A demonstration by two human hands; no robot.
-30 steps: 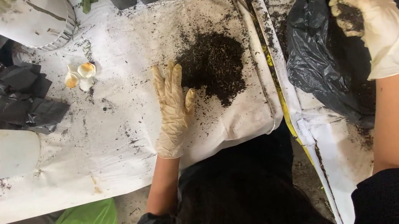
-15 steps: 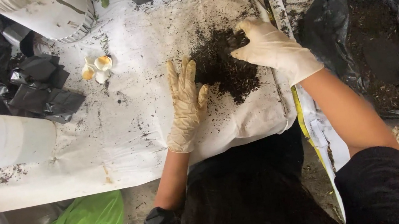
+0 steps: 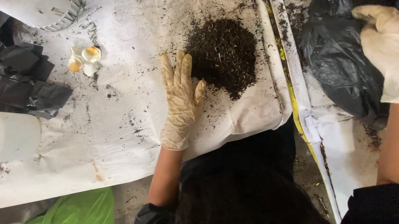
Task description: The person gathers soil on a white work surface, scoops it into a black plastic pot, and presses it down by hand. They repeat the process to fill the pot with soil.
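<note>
Soil lay in a dark, crumbly heap on the white sheet, close to the sheet's right edge. The heap was a bit longer from the far side to the near side than it was wide. It had little pale bits mixed in.

The left hand, in a thin yellowish glove, lay flat and open on the sheet. It held nothing. Its fingers pointed to the far edge. The heap lay just to the right of this hand, touching its thumb side. So the left hand was much nearer the soil.

The right hand, in a white glove, was well apart, past the sheet's right edge. It was curled down over a black plastic bag. I could not tell if it gripped the bag or only pressed on it.

Broken eggshells sat toward the sheet's far left corner, near crumpled black plastic.
</note>
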